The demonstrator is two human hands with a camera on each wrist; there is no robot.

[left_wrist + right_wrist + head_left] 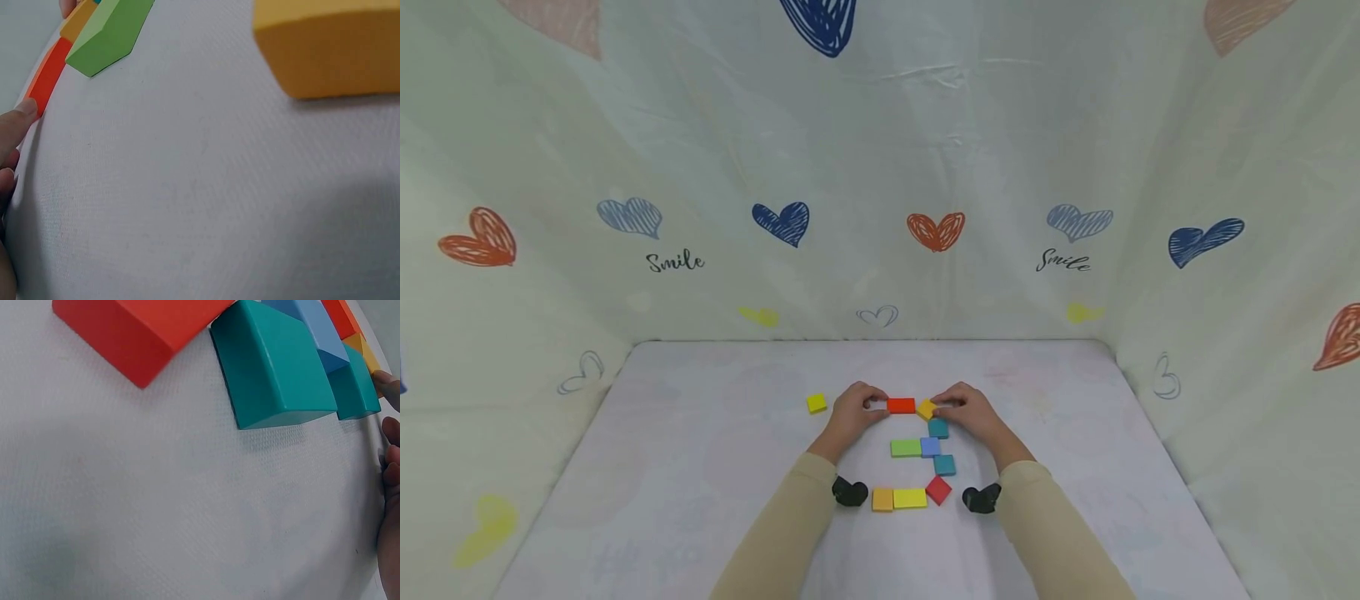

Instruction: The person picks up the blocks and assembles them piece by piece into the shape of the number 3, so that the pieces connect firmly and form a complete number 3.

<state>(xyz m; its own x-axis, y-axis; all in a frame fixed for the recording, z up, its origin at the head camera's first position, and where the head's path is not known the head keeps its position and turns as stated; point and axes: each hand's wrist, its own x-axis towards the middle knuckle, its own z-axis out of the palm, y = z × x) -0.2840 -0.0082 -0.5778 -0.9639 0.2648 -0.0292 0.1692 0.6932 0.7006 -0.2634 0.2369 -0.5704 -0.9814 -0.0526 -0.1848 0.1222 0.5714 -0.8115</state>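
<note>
In the head view my left hand [853, 415] is at the left end of a long red block [901, 406], thumb and index finger at its corners. The left wrist view shows a fingertip touching the end of that red block [47, 75]. My right hand [972, 415] holds an orange block [926, 409] by its right side with thumb and index finger. This orange block is turned at an angle and meets the red block's right end. Just below it lies a teal block [937, 428]. The right wrist view shows a finger against the orange block [364, 352].
Below are a green block [906, 448], a blue block [930, 447], another teal block [944, 465], a tilted red block [938, 490], a long yellow block [910, 498] and an orange block [883, 500]. A yellow block [817, 403] lies apart, left of my left hand.
</note>
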